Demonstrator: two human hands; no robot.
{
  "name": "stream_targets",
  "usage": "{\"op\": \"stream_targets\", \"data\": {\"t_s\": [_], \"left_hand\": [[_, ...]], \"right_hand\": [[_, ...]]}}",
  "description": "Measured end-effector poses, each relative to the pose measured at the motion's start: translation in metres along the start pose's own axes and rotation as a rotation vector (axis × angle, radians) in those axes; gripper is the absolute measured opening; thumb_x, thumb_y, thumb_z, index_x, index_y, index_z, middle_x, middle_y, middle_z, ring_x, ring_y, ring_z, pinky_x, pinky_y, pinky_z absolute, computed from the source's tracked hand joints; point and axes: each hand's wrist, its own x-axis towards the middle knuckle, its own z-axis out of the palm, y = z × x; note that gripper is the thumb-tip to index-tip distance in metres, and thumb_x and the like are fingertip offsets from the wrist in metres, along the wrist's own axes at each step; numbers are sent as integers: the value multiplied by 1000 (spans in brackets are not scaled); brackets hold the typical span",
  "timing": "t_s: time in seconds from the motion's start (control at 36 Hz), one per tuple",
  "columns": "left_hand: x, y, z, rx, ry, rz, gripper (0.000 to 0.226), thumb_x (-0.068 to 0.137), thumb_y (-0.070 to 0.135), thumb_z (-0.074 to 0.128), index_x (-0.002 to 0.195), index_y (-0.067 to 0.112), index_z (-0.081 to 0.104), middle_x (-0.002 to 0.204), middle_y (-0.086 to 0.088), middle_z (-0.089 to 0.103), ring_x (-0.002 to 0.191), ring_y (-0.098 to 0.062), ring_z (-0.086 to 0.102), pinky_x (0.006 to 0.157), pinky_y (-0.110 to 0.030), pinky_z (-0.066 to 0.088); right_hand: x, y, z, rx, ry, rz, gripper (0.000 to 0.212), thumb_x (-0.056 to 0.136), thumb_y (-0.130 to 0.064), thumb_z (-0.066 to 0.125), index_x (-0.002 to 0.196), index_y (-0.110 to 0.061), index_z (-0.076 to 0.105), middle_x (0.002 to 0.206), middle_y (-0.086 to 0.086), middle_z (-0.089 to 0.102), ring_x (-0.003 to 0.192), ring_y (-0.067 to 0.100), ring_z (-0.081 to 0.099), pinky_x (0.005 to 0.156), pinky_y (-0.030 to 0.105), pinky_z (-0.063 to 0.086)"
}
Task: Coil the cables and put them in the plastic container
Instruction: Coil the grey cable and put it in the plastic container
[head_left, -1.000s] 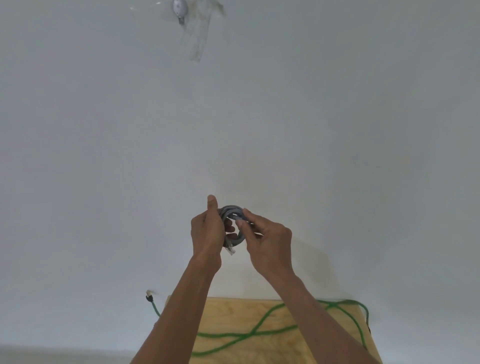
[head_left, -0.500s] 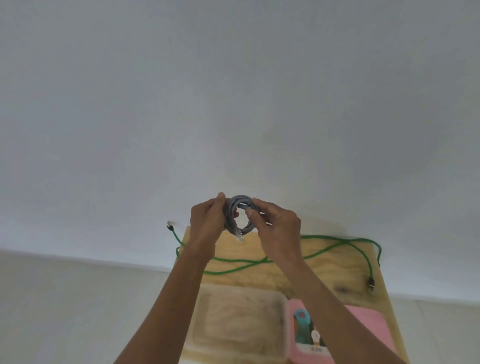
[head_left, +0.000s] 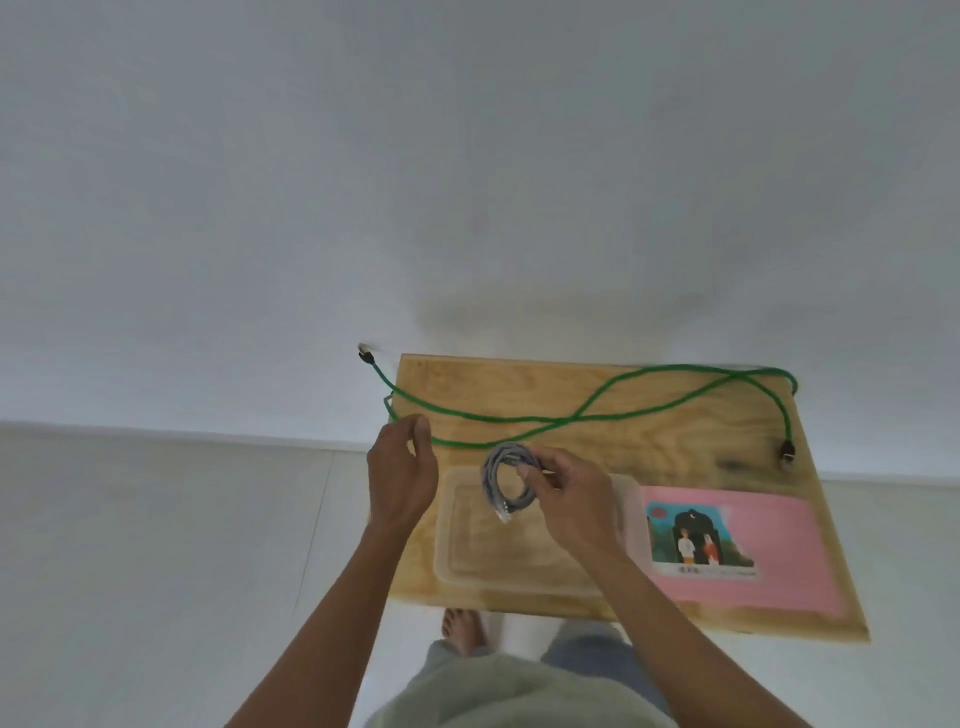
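Note:
A coiled grey cable hangs over the far edge of the clear plastic container, pinched by my right hand. One plug dangles from the coil's lower side. My left hand is just left of the container, apart from the coil, fingers loosely curled with nothing in them. A long green cable lies uncoiled across the far part of the wooden table, one end sticking out past the left edge, the other plug at the right.
A pink lid or card with a picture lies to the right of the container. The table stands against a white wall. My bare foot shows on the pale floor below the table's near edge.
The view has tilted down from the wall to the table. My left hand has let go of the grey coil and moved left. My right hand carried the coil down over the container.

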Motion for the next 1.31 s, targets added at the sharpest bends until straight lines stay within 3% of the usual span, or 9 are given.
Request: {"op": "stream_targets", "data": {"t_s": [0.14, 0.25, 0.36, 0.44, 0.56, 0.75, 0.86, 1.0, 1.31], "left_hand": [[-23, -45, 25, 4, -122, 62, 36, 106, 25, 38, 120, 4, 64, 120, -11, 66, 113, -27, 59, 97, -40, 47], [-40, -64, 36, -26, -216, 21, 55, 104, 43, 26, 139, 9, 53, 142, -9, 56, 131, -25, 50, 109, -45, 42], [-49, -74, 43, -28, -261, 2, 61, 104, 51, 19, 148, 15, 43, 152, -4, 47, 140, -19, 42, 116, -37, 35], [-53, -76, 47, -21, -279, -16, 52, 107, 42, 23, 153, 19, 33, 157, 0, 39, 144, -12, 33, 113, -25, 27], [-54, -80, 52, -7, -286, -7, 51, 108, 40, 23, 156, 24, 26, 159, 6, 34, 138, 2, 26, 109, -20, 24], [-55, -83, 57, -31, -284, -2, 54, 106, 42, 22, 157, 26, 23, 159, 5, 35, 138, 2, 28, 109, -18, 27], [-55, -83, 57, -25, -289, 11, 54, 106, 42, 22, 157, 26, 21, 159, 5, 34, 138, 2, 27, 109, -19, 26], [-55, -82, 56, -29, -289, 12, 54, 107, 42, 22, 158, 24, 20, 160, 2, 34, 144, -9, 31, 111, -25, 28], [-55, -79, 55, -40, -301, 0, 59, 104, 47, 21, 158, 22, 20, 161, -1, 34, 147, -20, 32, 111, -27, 27]], "right_hand": [[-17, 33, 29, -84, 0, 112, 15, 86, -16, 75, 100, -19, 76, 89, -12, 73, 82, 0, 67, 75, 22, 55], [-18, 46, 49, -142, 7, 143, 17, 84, -13, 75, 100, -16, 76, 90, -10, 74, 80, -3, 65, 74, 12, 49], [-13, 56, 63, -164, 37, 151, 17, 81, -9, 75, 99, -12, 75, 87, -10, 71, 80, 1, 64, 75, 14, 52], [-10, 60, 72, -152, 81, 170, 14, 82, -10, 75, 95, -12, 74, 85, -7, 72, 75, 1, 63, 70, 2, 43], [-9, 59, 85, -115, 87, 209, 14, 83, -11, 74, 97, -11, 72, 88, -4, 74, 78, 8, 65, 75, 14, 47], [-10, 59, 101, -120, 114, 262, 18, 81, -12, 77, 98, -8, 73, 95, 9, 71, 85, 22, 64, 80, 28, 49], [-10, 57, 99, -102, 118, 248, 18, 84, -18, 76, 100, -11, 73, 95, 5, 73, 84, 18, 65, 79, 23, 48], [-9, 55, 90, -75, 122, 246, 18, 85, -19, 74, 101, -11, 72, 89, -4, 69, 79, 12, 63, 69, -1, 40], [-8, 55, 80, -87, 138, 255, 22, 88, -15, 71, 109, -6, 71, 101, 6, 73, 84, 13, 62, 67, -5, 37]]}}
